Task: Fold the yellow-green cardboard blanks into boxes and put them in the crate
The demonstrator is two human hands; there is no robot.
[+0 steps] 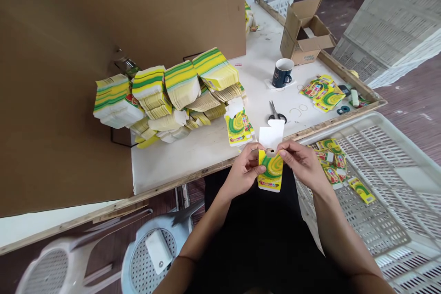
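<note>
Between my two hands is a small yellow and green carton [270,174], held upright over my lap with its white top flaps standing up. My left hand [245,170] pinches its left side, thumb on the printed front. At the upper right edge, by the flap fold, my right hand [303,163] grips the same carton. Just beyond it, a few flat cartons [237,128] lie on the table. A pair of scissors [275,112] with black handles rests behind the raised flaps.
Stacked bundles of flat cartons [182,85] stand left, against a large cardboard sheet [120,14]. A dark mug [282,73], an open cardboard box [305,34] and loose cartons [324,92] occupy the right side. A white crate [386,147] with several cartons is at my right; plastic stools [138,243] stand lower left.
</note>
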